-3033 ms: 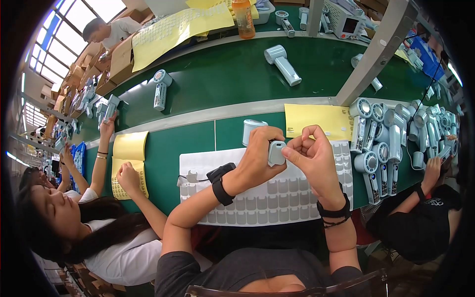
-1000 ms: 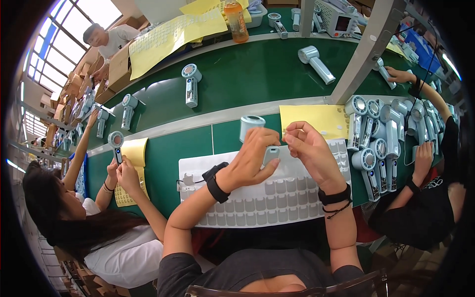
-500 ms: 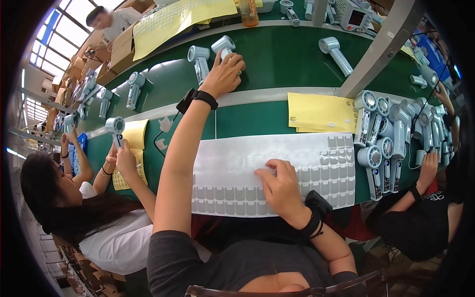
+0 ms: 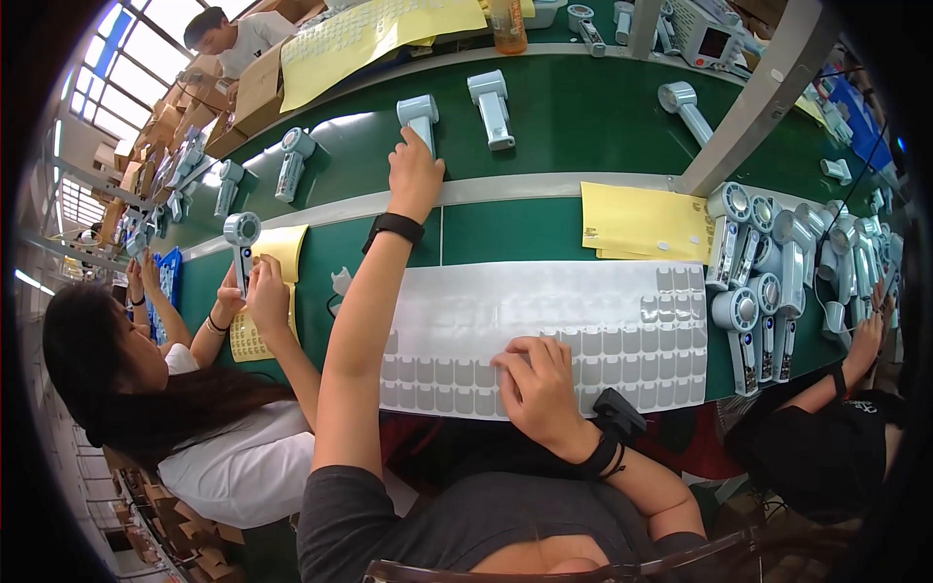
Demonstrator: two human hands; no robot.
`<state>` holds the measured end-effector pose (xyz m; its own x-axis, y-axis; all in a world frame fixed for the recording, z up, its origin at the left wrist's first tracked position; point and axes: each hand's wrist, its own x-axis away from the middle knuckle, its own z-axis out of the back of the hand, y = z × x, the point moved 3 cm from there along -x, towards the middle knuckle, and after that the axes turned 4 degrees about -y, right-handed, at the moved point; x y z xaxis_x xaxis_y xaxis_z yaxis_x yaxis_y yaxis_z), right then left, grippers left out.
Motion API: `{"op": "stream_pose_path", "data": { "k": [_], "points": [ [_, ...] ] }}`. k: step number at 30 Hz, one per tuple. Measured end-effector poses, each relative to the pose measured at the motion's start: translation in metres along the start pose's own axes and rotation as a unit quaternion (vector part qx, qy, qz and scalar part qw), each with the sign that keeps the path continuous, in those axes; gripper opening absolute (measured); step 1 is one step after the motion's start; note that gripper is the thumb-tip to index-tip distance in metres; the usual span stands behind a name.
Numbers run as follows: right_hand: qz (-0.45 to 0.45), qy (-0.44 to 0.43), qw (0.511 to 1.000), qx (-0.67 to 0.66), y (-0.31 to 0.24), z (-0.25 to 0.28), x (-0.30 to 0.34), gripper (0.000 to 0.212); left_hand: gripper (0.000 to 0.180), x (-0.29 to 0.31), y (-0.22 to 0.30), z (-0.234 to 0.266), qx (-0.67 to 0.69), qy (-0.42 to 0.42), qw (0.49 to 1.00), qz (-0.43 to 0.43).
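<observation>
The right hand (image 4: 544,396) lies half-curled over the sticker sheet (image 4: 452,299) — I cannot tell whether it pinches anything; a careless drag could crease it. Farther left, the left hand (image 4: 416,178) touches a pale-blue fan (image 4: 418,110) at the green worktop (image 4: 583,136), grip hidden — a loose hold could drop it.

A dark grey short-sleeved top (image 4: 476,515) is being worn with a black left wristband (image 4: 393,226) and a black right wristband (image 4: 600,455) that is carrying a boxy module (image 4: 620,412).
</observation>
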<state>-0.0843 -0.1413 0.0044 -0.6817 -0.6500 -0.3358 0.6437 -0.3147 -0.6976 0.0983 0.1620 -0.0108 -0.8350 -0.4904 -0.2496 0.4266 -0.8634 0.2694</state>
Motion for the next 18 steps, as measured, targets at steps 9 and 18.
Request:
{"op": "stream_pose_path", "data": {
  "k": [9,18],
  "points": [
    [0.031,0.040,0.997,0.055,-0.004,-0.007,0.003,0.014,0.036,0.020,0.031,0.065,0.141,0.265,0.940,-0.161],
    [-0.107,0.022,0.957,-0.267,0.004,0.023,-0.005,0.014,0.043,0.102,0.102,0.072,0.321,0.091,0.910,-0.247]
  ]
}}
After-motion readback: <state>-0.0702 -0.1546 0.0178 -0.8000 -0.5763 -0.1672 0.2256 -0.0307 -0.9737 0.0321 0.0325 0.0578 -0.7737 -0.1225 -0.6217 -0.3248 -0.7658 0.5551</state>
